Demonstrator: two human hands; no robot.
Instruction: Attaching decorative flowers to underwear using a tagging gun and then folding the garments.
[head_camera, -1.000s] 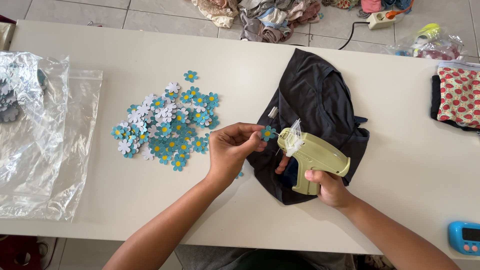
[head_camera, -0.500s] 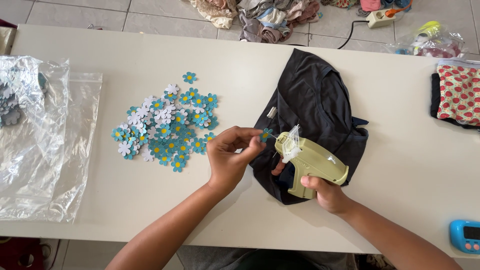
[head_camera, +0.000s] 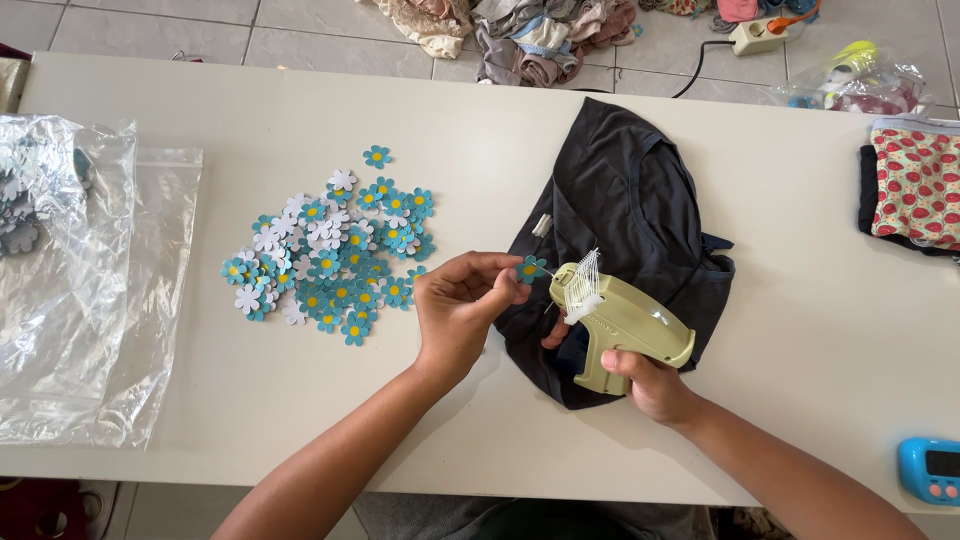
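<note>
Seen from the head camera, the white rectangular table (head_camera: 300, 110) fills most of the frame, and the dark grey fabric garment (head_camera: 640, 210) lying on it serves as the landmark. The right hand (head_camera: 645, 380) sits at the garment's near edge with its fingers closed around the grip of a pale green plastic tagging gun (head_camera: 625, 325), which lies over the garment's near-left part with its nose pointing left. A white comb-like strip of plastic fasteners (head_camera: 583, 280) stands up from the top of the gun.

The left hand (head_camera: 462, 305) is just left of the garment, over its left edge, with thumb and fingertips pinched on a small teal paper flower with a yellow centre (head_camera: 531, 267). That flower is held right at the gun's nose, above the garment's left edge.

Left of the garment, a loose pile of teal and white paper flowers (head_camera: 335, 255) is spread on the table. Further left lies a clear crumpled plastic bag (head_camera: 80, 290).

To the right of the garment, at the table's edge, rests a folded cloth printed with red strawberries (head_camera: 915, 190). Nearer than the garment and far to its right, a small blue timer (head_camera: 930, 470) sits at the table's corner. Beyond the garment, past the far table edge, a heap of mixed clothes (head_camera: 520, 30) lies on the tiled floor.
</note>
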